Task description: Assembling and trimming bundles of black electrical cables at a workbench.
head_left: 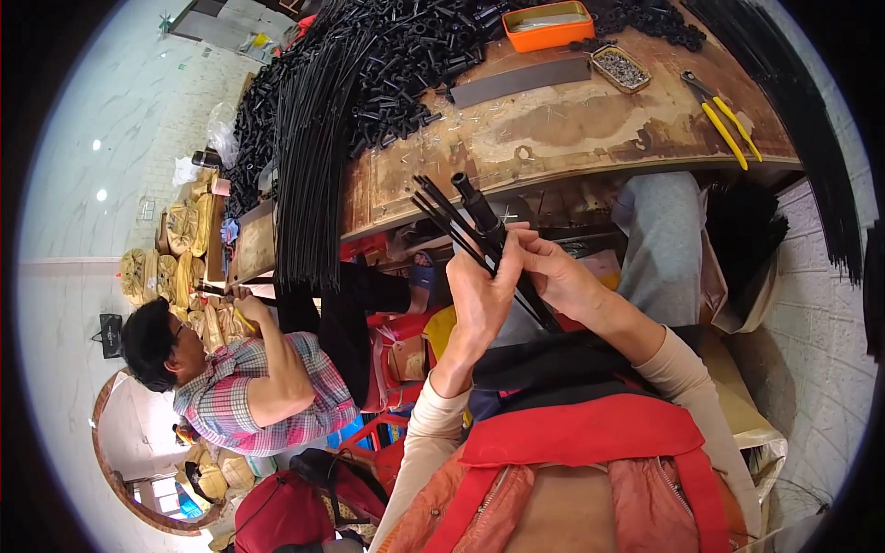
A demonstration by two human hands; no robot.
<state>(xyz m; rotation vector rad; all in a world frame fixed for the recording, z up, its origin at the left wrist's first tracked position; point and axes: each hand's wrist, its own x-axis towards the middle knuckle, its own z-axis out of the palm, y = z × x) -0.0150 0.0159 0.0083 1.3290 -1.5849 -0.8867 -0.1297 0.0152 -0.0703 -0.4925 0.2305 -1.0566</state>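
My left hand (479,300) is closed round a bundle of thin black rods (446,210) and a thicker black tube (481,206) with a hollow end. The bundle slants up and left in front of the table edge, and its lower part runs down behind my wrists. Against the tube, the thumb and fingers of my right hand (570,281) are pinched together. At those fingertips shows a thin silvery pin (506,215), partly hidden by the fingers.
The wooden table (553,124) carries a heap of black tube pieces (396,64), long black rods (318,175), an orange box (548,35), a small tray of metal bits (620,69) and yellow-handled pliers (728,124). A co-worker (263,387) sits at left, handling rods.
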